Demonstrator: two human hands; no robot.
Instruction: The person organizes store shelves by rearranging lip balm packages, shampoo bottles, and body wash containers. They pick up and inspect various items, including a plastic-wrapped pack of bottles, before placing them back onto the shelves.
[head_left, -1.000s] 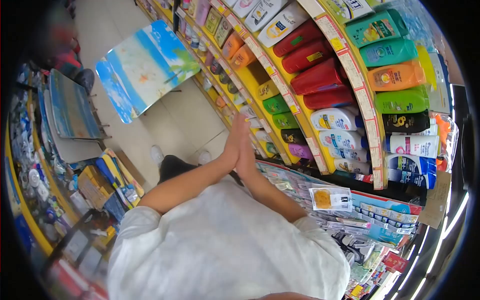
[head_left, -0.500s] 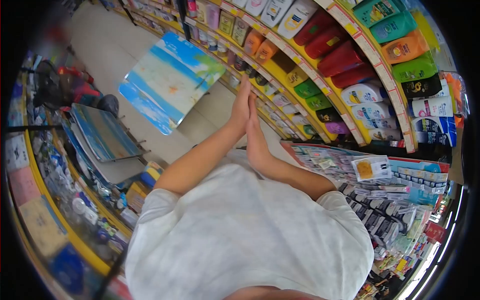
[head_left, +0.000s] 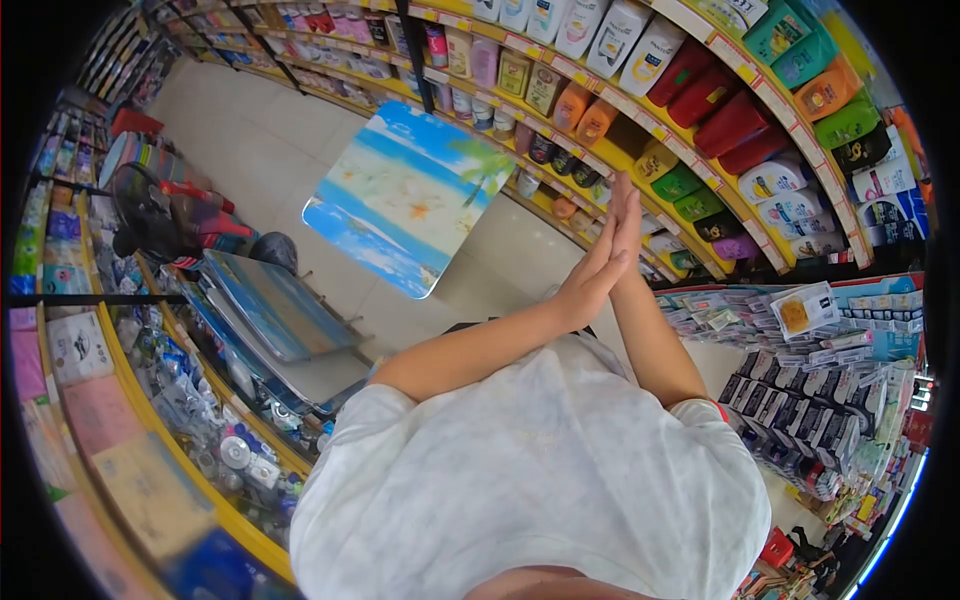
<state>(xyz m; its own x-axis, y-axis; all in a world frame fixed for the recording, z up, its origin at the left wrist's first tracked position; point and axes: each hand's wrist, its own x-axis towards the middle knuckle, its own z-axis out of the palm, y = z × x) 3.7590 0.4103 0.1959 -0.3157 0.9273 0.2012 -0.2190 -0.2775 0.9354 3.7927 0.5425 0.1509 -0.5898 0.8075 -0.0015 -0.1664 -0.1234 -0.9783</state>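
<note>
Nearest to you is your white shirt (head_left: 530,450). In front of it, your left hand (head_left: 588,288) and your right hand (head_left: 628,238) meet palm to palm; their fingers are straight and open, and they touch only each other. Beyond the hands, to the right, many bottles (head_left: 733,125) are in rows on the shelf (head_left: 795,125). Farther, to the left, the table (head_left: 410,200) with a beach picture stands on the pale floor (head_left: 270,120), apart from your hands.

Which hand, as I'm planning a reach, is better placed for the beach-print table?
Left, probably: palms pressed together, the left hand is nearer the beach-print table; the right hand is farther.
</note>
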